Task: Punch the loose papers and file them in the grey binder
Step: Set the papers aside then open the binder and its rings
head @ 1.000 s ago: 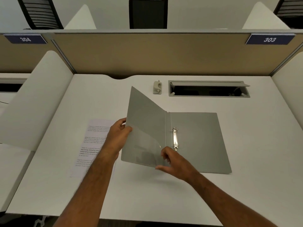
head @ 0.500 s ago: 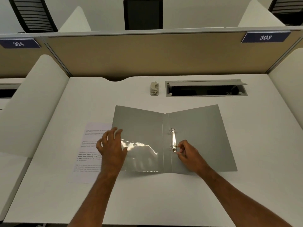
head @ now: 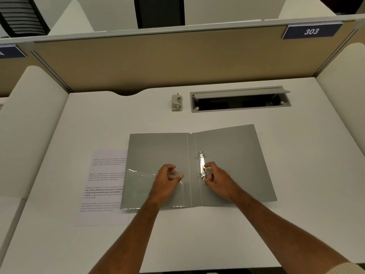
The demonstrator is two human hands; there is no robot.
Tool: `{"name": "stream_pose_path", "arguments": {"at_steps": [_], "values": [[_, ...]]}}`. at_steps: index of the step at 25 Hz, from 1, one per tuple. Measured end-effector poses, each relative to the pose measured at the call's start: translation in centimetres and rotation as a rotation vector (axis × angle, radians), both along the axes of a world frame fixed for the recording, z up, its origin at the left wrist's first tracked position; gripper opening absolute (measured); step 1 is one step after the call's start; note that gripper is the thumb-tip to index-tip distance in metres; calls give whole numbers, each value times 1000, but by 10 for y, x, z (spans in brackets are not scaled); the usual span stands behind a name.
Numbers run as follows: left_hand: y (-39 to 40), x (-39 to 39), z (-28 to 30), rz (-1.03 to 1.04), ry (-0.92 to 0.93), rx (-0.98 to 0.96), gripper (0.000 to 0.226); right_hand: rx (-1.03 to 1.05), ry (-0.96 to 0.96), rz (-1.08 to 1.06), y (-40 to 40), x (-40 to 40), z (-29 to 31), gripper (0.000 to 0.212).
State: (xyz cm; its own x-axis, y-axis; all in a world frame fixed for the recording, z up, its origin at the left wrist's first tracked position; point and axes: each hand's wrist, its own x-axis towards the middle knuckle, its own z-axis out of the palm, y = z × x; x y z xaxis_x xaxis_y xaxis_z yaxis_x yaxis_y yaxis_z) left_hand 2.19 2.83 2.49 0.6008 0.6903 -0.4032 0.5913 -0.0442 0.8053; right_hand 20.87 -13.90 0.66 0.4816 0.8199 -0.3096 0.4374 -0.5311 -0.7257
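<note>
The grey binder [head: 233, 155] lies open and flat on the white desk [head: 197, 234]. Its metal ring mechanism [head: 201, 168] sits just right of the spine, rings closed. My right hand [head: 218, 179] is at the mechanism, fingers curled against its right side and lower ring. My left hand [head: 167, 178] hovers over the inside of the left cover with fingers loosely curled, holding nothing. The printed papers [head: 102, 186] lie to the left, their right edge tucked under the binder's left cover. A small grey hole punch [head: 176, 102] stands at the back of the desk.
A recessed cable tray [head: 240, 100] with its lid raised sits right of the punch. A tan partition [head: 177, 60] closes the back. White side dividers [head: 29, 125] flank the desk on both sides.
The left cover went from raised to flat on the desk. My left hand moved right from the cover's edge toward the spine. My right hand moved up to the ring mechanism.
</note>
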Motion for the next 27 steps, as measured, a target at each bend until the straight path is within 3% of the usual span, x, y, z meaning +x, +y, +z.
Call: {"name": "stream_pose_path", "arguments": {"at_steps": [6,16,23,27], "values": [[-9,37,3,-152,-33,-5,27,-38,118,37,-1,19,-3,33],[-12,69,-17,-403,141,-14,25,-86,360,75,6,39,-3,22],[-6,78,-28,-552,192,29,53,-148,480,126,14,50,0,20],[-6,79,-32,-571,193,44,50,-155,496,136,14,50,0,16]]}}
